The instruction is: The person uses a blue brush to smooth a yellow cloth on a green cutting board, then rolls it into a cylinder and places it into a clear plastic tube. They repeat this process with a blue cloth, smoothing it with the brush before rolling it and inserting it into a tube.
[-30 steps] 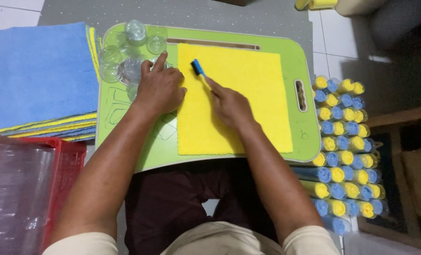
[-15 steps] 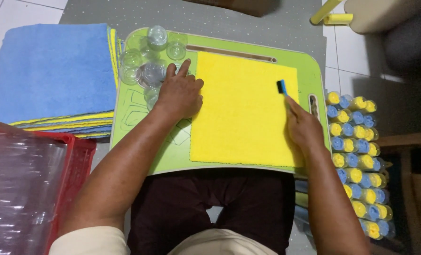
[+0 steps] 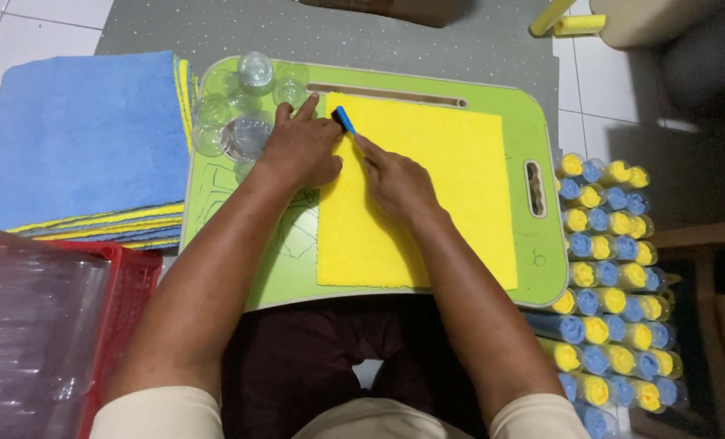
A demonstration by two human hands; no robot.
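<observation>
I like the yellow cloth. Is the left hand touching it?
Touching. The head view shows the left hand pressing flat on the yellow cloth's top-left corner.

yellow cloth point(image 3: 427, 195) | flat on green board | blue tool point(image 3: 344, 119) at top-left corner (tilted)

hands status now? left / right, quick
Left hand: open, flat on the yellow cloth edge, holding nothing.
Right hand: closed on a small blue tool at the cloth's top-left corner.

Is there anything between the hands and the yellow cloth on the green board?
Nothing visible. The left hand presses directly on the yellow cloth at its top-left corner, and the right hand rests on it, holding a small blue tool.
</observation>
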